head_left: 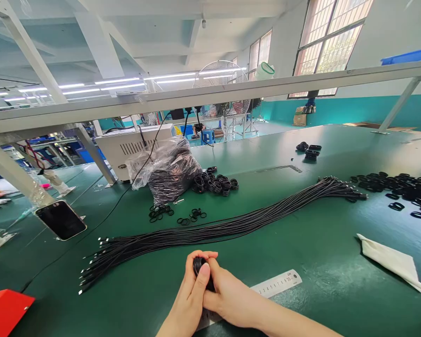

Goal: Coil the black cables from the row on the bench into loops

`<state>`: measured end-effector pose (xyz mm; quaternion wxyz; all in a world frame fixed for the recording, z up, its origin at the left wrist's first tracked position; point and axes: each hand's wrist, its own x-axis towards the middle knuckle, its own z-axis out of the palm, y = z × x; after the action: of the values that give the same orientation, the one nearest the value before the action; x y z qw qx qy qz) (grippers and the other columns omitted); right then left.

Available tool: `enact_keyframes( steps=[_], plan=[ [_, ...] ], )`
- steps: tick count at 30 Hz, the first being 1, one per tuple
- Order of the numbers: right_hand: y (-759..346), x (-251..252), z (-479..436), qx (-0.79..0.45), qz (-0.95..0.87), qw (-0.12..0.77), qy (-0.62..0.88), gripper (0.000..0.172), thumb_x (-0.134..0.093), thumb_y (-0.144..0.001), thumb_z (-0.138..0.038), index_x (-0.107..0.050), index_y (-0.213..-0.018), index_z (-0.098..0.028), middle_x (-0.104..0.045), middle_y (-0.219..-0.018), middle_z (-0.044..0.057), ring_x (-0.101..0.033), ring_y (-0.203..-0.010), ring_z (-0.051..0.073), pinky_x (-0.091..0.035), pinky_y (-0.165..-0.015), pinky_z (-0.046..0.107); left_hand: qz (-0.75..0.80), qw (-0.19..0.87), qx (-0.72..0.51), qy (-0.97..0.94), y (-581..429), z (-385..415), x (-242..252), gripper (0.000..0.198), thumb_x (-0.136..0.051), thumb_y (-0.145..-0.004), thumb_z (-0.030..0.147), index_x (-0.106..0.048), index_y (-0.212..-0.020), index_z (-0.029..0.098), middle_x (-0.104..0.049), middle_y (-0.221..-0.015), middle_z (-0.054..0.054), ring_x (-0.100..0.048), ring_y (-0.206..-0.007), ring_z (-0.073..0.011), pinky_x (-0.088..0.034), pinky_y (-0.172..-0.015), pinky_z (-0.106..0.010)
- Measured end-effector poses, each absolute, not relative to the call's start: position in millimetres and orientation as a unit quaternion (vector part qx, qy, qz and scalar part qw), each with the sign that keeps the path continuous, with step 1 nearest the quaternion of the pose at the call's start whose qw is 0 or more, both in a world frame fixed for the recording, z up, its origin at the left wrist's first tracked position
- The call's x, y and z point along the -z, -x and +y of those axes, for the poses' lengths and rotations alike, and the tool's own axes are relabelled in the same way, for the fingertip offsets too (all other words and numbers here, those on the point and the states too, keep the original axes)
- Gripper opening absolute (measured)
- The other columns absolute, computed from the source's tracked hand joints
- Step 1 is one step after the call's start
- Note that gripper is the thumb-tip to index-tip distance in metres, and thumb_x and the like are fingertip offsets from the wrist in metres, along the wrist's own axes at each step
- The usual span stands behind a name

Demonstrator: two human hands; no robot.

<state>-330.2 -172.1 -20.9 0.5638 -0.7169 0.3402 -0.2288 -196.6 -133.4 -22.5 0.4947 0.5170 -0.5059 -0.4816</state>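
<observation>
1. The person's left hand and right hand are meeting above the green desk, their fingers closing tightly around a small black rubber ring, apparently for a firm two-sided hold
2. A long bundle of thin black cables is lying straight ahead, seemingly spread to keep its ends apart
3. A steel ruler with printed numerals is lying just beside the right hand
4. A loose group of black rubber rings is sitting beside a clear plastic bag, beyond the cables

two bare hands, one round black rubber part, one steel ruler, one white cloth, one clear plastic bag
</observation>
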Motion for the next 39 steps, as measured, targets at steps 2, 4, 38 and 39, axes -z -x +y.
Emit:
enact_keyframes(
  steps=[2, 4, 38, 39],
  plan=[
    [337.7, 13.7, -175.5, 0.192, 0.321, 0.567, 0.734, 0.048, -0.061, -0.082, -0.035, -0.047, -0.123, -0.015, -0.061, -0.093, 0.005, -0.055, -0.077, 0.016, -0.041, -0.063, 0.023, -0.452, 0.524, 0.486, -0.534, 194.3, -139.0, 26.7, 0.037, -0.045, -0.09, 0.055, -0.052, -0.108, 0.023, -0.063, -0.125, -0.009, -0.053, -0.122, -0.0245, -0.038, -0.106, -0.042],
    [344.5, 8.3, -180.2, 0.166, 0.319, 0.554, 0.751, 0.041, -0.058, -0.085, -0.041, -0.052, -0.118, -0.016, -0.061, -0.085, 0.002, -0.053, -0.069, 0.015, -0.038, -0.059, 0.023, -0.395, 0.546, 0.493, -0.55, 190.8, -145.7, 31.5, 0.044, -0.047, -0.085, 0.061, -0.052, -0.106, 0.022, -0.069, -0.114, -0.01, -0.057, -0.117, -0.0262, -0.043, -0.102, -0.043],
    [331.9, 31.8, -185.9, 0.282, 0.301, 0.64, 0.648, 0.025, -0.055, -0.086, -0.037, -0.044, -0.071, -0.019, -0.046, -0.068, -0.004, -0.051, -0.06, 0.011, -0.043, -0.059, 0.023, -0.473, 0.49, 0.481, -0.552, 195.0, -137.3, 21.7, 0.041, -0.052, -0.084, 0.058, -0.055, -0.108, 0.024, -0.064, -0.094, -0.004, -0.06, -0.083, -0.0201, -0.053, -0.075, -0.031],
    [332.1, 30.8, -184.8, 0.272, 0.318, 0.619, 0.664, 0.021, -0.052, -0.087, -0.032, -0.044, -0.072, -0.02, -0.045, -0.067, -0.004, -0.05, -0.06, 0.011, -0.042, -0.058, 0.022, -0.476, 0.487, 0.469, -0.562, 196.1, -136.9, 20.8, 0.044, -0.051, -0.085, 0.058, -0.052, -0.114, 0.025, -0.064, -0.091, -0.003, -0.06, -0.079, -0.0198, -0.052, -0.073, -0.031]
  ],
)
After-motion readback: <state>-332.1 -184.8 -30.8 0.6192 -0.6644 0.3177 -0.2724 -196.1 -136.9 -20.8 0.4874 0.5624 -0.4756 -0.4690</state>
